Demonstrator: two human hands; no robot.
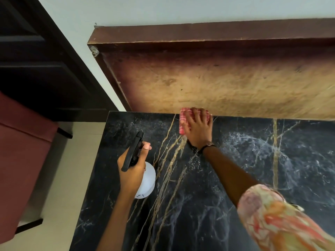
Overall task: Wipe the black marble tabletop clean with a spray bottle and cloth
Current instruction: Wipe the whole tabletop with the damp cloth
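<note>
The black marble tabletop (208,205) with gold and white veins fills the lower half of the view. My right hand (199,129) presses a red checked cloth (184,120) flat on the marble at its far edge, against the wooden panel. My left hand (132,167) grips a white spray bottle (147,180) with a black trigger head, held above the tabletop's left part, its nozzle pointing away from me. Wet streaks and droplets shine on the marble to the right of the cloth.
A worn brown wooden panel (217,77) rises directly behind the tabletop. A maroon upholstered chair (21,151) stands on the pale floor left of the table's left edge. A dark door frame (45,60) is at the upper left.
</note>
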